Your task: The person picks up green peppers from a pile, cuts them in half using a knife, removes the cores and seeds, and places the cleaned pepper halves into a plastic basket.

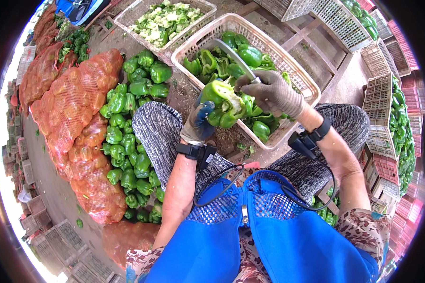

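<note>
My left hand, in a grey glove with a blue palm, is closed around a green bell pepper. The pepper is cut open, with its pale inside facing right. A knife with a long curved blade is in my gloved right hand, just right of the pepper; its blade points up and left. Both hands are over the near side of a pale plastic crate that holds opened green peppers. The fingers of my right hand partly hide the knife's handle.
Whole green peppers lie heaped at my left, beside orange net sacks. Beyond stands a crate of pale-green cut pieces. Pepper-filled crates are stacked at right. A wooden frame lies behind the middle crate.
</note>
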A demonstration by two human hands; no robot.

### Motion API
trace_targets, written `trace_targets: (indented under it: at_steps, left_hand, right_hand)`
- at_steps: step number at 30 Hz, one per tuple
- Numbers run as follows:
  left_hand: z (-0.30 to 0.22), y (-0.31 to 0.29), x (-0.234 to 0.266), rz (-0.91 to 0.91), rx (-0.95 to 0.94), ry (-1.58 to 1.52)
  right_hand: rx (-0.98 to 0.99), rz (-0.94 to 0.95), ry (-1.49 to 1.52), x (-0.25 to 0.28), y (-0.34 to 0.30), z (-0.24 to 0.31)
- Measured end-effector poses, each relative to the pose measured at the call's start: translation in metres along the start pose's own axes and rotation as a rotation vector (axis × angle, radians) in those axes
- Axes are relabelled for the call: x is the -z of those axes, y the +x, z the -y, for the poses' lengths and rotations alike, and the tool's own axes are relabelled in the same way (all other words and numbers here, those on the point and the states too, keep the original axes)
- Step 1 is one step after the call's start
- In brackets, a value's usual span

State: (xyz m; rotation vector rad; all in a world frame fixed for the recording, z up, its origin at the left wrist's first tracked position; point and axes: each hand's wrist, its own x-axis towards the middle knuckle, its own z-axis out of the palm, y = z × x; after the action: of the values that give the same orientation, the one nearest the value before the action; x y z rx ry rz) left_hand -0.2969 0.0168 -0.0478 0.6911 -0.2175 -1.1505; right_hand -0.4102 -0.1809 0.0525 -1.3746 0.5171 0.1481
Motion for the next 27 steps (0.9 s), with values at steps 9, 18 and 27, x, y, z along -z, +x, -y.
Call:
trace_targets:
  at_steps: [9,18,27]
  left_hand:
    - [0.019,0.006,0.000,-0.094,-0.038,0.221]
    - [0.023,0.014,-0.013,-0.154,-0.103,0.286]
    - [0.005,0.025,-0.019,-0.066,-0.088,0.438]
  right_hand:
    - [-0.124,0.231,-0.274,-0.003,0.012,-0.025]
    - [-0.260,0.114,-0.036,0.001,0.018,-0.037]
    - [-0.026,0.094,0.017,0.000,0.030,-0.052]
